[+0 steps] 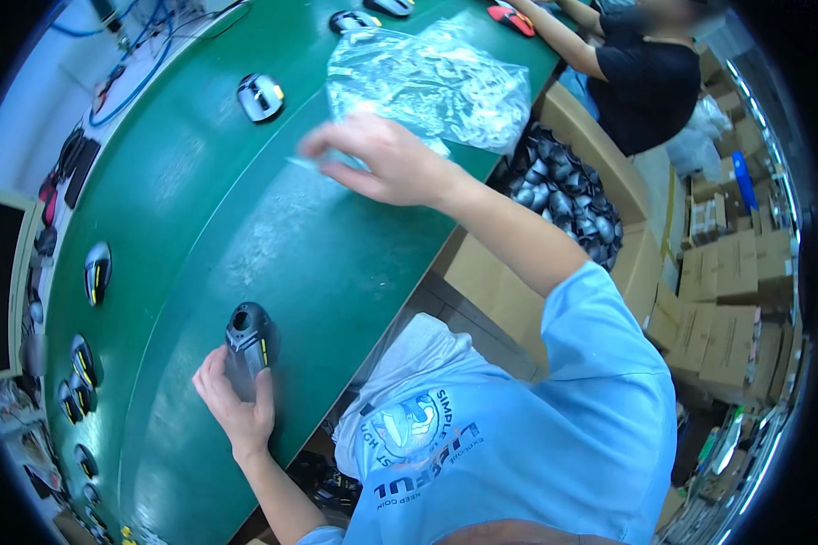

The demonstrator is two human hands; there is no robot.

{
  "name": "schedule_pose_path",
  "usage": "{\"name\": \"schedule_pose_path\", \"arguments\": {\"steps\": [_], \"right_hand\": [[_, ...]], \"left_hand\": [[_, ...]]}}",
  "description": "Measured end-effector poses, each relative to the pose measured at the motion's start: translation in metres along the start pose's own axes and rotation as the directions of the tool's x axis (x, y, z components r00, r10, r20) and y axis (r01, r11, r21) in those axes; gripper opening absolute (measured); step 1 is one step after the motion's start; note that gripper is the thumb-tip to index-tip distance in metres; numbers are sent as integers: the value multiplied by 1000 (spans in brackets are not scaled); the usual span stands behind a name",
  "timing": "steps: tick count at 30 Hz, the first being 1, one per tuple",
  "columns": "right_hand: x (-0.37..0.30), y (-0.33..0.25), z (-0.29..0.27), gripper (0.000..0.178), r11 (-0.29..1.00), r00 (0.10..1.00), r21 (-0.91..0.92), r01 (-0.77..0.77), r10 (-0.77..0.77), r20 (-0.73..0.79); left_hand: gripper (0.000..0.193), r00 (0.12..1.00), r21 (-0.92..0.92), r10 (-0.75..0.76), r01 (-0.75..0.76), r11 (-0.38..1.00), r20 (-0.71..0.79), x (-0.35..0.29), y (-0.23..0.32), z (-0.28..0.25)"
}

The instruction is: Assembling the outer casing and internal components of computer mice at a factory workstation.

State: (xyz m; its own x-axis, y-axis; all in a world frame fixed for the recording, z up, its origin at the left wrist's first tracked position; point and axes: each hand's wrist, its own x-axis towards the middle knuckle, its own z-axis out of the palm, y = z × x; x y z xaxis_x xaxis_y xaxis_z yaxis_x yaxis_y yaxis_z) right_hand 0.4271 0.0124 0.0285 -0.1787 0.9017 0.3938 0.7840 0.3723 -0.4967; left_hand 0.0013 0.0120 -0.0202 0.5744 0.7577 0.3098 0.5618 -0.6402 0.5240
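My left hand (pixel 234 400) grips a dark computer mouse (pixel 250 334) on the green table, fingers on one side and thumb on the other. A round hole shows near the mouse's far end, and a yellow strip runs along its side. Farther off, my right hand (pixel 377 159) is raised over the table, smeared by motion. Between its thumb and fingers shows a thin pale piece (pixel 302 163), too blurred to name. Just beyond that hand lies a clear plastic bag (pixel 427 82) full of small pale pieces.
A grey mouse (pixel 261 98) lies on the green table (pixel 182 272); several dark mice (pixel 98 272) line its left side. An open carton (pixel 623 182) of dark curved shells (pixel 563 195) stands right. At the far right, a co-worker (pixel 645 82) has a hand by a red mouse (pixel 512 20).
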Motion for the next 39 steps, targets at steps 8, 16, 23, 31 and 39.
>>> {"name": "schedule_pose_path", "arguments": {"steps": [8,16,23,31,39], "right_hand": [[-30,89,-48,23,907,856,-173,-383,278,-436],[-18,210,-90,20,745,821,-367,-557,560,-107],[-35,167,-102,22,838,980,-516,-177,101,-171],[1,-61,46,18,971,977,114,212,-208,-48],[11,-69,103,13,944,981,271,190,-195,-6]], "left_hand": [[68,999,25,-13,14,1000,-34,-1,-5,5],[79,999,112,19,-16,994,-27,-2,-3,4],[73,1000,96,7,-6,995,-12,9,11,1],[76,995,70,30,-24,997,-91,37,30,35],[87,992,41,88,-84,996,-94,37,31,43]]}}
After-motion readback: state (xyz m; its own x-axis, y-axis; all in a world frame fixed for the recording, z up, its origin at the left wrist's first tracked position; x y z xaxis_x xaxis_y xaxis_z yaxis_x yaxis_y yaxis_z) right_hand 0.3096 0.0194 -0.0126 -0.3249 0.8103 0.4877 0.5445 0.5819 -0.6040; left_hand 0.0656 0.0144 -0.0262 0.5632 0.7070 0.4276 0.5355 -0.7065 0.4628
